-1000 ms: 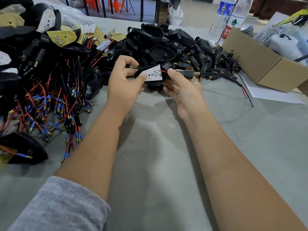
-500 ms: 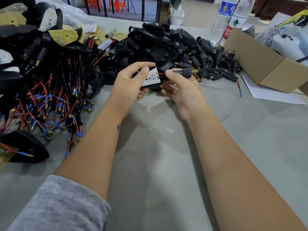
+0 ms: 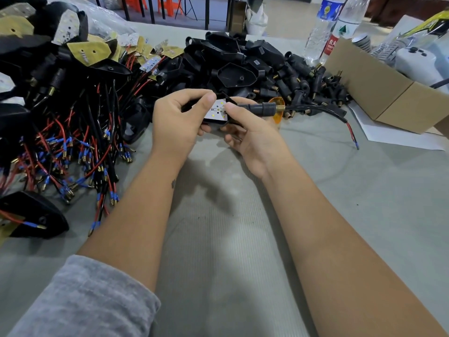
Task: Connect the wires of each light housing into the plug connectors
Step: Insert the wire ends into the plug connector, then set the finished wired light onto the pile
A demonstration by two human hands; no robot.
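Note:
My left hand (image 3: pixel 177 120) grips a black light housing with a white LED board (image 3: pixel 217 110) facing up. My right hand (image 3: pixel 252 132) holds the black plug connector (image 3: pixel 263 108) against the housing's right end, thumb pressed near the board. A brass spring tip and a black cable (image 3: pixel 315 110) run out of the connector to the right. The cable ends in red and blue-tipped wires (image 3: pixel 352 135) lying on the grey table mat. The housing's underside is hidden by my fingers.
Finished housings with red and black wires (image 3: pixel 73 147) are piled at the left. Empty black housings (image 3: pixel 233 66) and loose plug connectors (image 3: pixel 313 88) are heaped behind my hands. A cardboard box (image 3: pixel 379 93) and two water bottles (image 3: pixel 328 27) stand at the right.
Both hands have drawn the housing and connector a little toward me, out of the pile. The cable's free end has swung closer across the mat. My left fingers have closed over the housing.

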